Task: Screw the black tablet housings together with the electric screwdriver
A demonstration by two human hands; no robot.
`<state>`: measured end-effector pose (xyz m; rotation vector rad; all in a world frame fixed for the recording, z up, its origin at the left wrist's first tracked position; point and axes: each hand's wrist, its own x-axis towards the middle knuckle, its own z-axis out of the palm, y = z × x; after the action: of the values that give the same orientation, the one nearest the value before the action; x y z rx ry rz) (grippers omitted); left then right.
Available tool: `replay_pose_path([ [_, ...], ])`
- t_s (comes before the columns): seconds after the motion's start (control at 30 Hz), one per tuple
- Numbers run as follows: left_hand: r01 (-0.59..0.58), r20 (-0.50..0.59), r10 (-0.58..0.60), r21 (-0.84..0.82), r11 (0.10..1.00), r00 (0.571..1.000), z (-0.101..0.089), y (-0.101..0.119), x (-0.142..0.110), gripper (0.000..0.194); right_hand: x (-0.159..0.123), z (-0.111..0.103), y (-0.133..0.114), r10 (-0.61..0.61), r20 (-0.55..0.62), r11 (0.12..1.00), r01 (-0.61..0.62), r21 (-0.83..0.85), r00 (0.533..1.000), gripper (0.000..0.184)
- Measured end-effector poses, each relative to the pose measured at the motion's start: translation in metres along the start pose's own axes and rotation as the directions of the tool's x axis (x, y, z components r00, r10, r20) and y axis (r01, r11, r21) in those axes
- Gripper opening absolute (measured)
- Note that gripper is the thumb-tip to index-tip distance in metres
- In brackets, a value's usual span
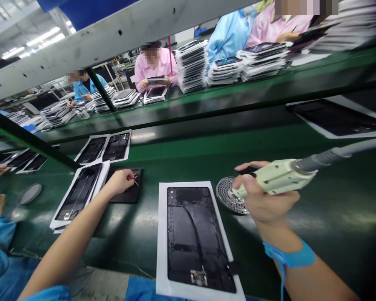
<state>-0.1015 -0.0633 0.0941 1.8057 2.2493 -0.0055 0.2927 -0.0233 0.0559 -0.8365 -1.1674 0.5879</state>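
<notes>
A round dish (230, 195) held small screws. The left hand (120, 181) pinched one over a dark tray (128, 193); the right hand (263, 200) clasped the electric screwdriver (277, 177).

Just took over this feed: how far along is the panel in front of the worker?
Done: the open black panel lies on its white sheet, square to the worker. In hand: the right hand grips the electric screwdriver above the round screw dish, while the left hand pinches a small part over the small black tray. Left: the tool has not touched the panel yet, and I cannot tell whether any screws are in.
</notes>
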Motion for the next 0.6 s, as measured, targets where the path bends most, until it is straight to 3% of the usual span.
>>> replay_pose_path([
  [0.1,-0.036,-0.094,0.008,-0.306,0.951,0.996,-0.002,-0.001,-0.013,0.025,0.001,0.001,-0.002,-0.021,0.007,0.999,0.021,0.025,1.000,0.014],
  [0.17,-0.106,-0.152,0.038,-0.469,0.877,0.988,0.007,0.010,-0.021,0.038,0.001,0.002,-0.003,-0.020,0.009,0.999,0.020,0.030,1.000,0.015],
  [0.23,-0.168,-0.199,0.073,-0.515,0.840,0.977,0.025,0.027,-0.026,0.038,0.001,0.002,-0.003,-0.004,0.012,0.999,0.004,0.034,1.000,0.015],
  [0.33,-0.280,-0.272,0.173,-0.424,0.861,0.946,0.058,0.055,-0.028,0.026,0.000,0.003,-0.002,0.013,0.002,1.000,-0.013,0.027,1.000,0.015],
  [0.4,-0.404,-0.350,0.285,-0.336,0.851,0.892,0.077,0.068,-0.026,0.025,-0.001,0.004,-0.002,0.019,-0.004,1.000,-0.019,0.015,1.000,0.015],
  [0.5,-0.552,-0.442,0.428,-0.202,0.809,0.788,0.099,0.075,-0.023,0.027,-0.003,0.003,-0.003,0.037,0.005,0.999,-0.037,-0.006,0.999,0.013],
  [0.6,-0.590,-0.440,0.505,-0.072,0.804,0.743,0.112,0.074,-0.021,0.028,-0.004,0.002,-0.002,0.053,0.023,0.998,-0.052,-0.026,0.998,0.010],
])
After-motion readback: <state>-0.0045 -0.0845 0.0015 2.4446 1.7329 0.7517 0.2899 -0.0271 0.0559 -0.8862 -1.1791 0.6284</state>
